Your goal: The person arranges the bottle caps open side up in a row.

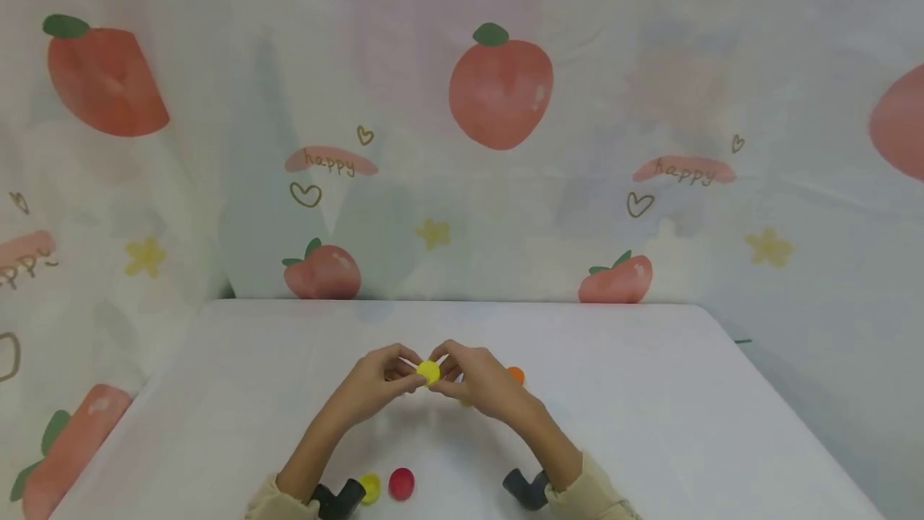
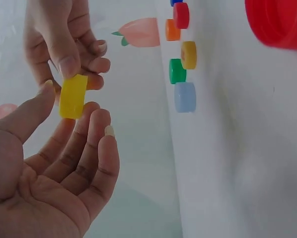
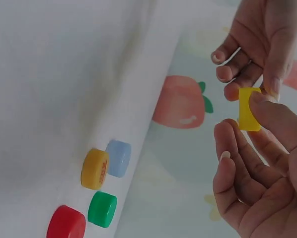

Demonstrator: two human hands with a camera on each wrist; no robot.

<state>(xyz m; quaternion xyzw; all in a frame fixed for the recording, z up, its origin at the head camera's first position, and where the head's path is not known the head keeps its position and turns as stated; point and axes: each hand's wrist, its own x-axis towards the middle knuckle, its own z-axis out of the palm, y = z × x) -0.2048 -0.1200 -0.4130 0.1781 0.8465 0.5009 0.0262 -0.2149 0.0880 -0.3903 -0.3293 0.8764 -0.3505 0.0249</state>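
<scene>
Raised in front of me, a round yellow bottle cap is pinched between both hands. My left hand holds its left side with thumb and fingertips, and my right hand grips the opposite side. In the left wrist view the yellow cap appears edge-on, with the left hand below and the right hand above. The right wrist view shows the right thumb pressed against the cap. Fingertips hide parts of its rim.
Behind the hands on the white table stand several caps: orange, mustard yellow, green, light blue and red. Nearer me lie a red cap and a yellow cap. A printed cloth hangs behind.
</scene>
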